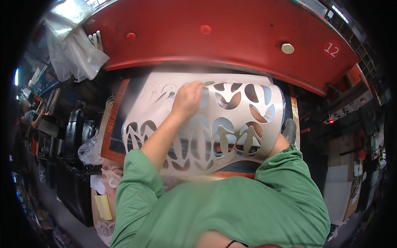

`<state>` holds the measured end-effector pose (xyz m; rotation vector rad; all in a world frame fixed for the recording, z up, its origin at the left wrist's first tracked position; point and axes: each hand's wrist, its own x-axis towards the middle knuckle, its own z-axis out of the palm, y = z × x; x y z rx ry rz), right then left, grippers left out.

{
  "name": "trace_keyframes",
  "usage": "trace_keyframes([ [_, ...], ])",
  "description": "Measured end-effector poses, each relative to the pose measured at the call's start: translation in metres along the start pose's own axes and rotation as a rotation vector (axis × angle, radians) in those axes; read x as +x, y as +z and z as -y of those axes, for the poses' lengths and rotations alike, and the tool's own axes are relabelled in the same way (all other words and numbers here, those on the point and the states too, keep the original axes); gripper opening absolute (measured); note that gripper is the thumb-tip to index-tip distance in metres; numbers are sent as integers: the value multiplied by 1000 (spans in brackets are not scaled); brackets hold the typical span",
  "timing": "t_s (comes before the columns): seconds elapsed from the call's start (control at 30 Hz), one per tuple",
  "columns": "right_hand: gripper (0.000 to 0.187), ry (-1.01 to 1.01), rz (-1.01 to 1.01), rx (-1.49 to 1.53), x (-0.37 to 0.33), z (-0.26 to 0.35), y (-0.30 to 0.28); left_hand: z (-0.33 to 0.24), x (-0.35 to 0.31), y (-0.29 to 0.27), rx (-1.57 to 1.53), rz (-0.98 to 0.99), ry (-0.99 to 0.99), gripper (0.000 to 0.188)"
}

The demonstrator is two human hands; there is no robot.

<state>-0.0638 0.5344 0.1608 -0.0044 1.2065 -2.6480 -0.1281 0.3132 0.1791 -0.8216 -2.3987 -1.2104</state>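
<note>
A large pale sheet (pixel 269 142) with rows of leaf- and crescent-shaped cut-outs is lifted and curled over at its right side. My left hand (pixel 189 97) is closed at the sheet's upper middle, with the fingers bent onto it. My right forearm (pixel 281 144) passes under the curled part. Skin of my right arm or hand (pixel 234 100) shows through some holes, but its fingers are hidden. Beneath, at the left, the flat pale layer (pixel 144 89) carries outlines of similar shapes. A dark board (pixel 124 99) lies under it all.
A wide red machine beam (pixel 173 37) spans the far side. Clear plastic bags (pixel 74 49) hang at the far left. A control panel (pixel 351 105) with lit red lights stands at the right. The work surface has an orange-brown edge (pixel 113 128) at the left.
</note>
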Motion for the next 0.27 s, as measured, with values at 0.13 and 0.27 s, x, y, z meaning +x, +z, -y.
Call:
trace_keyframes([
  [0.13,28,48,80,37,8,20,-2,3,12,-8,4,-34,116,23],
  [0.27,28,24,145,125,32,20,-6,-4,14,-4,-60,22,24,23],
])
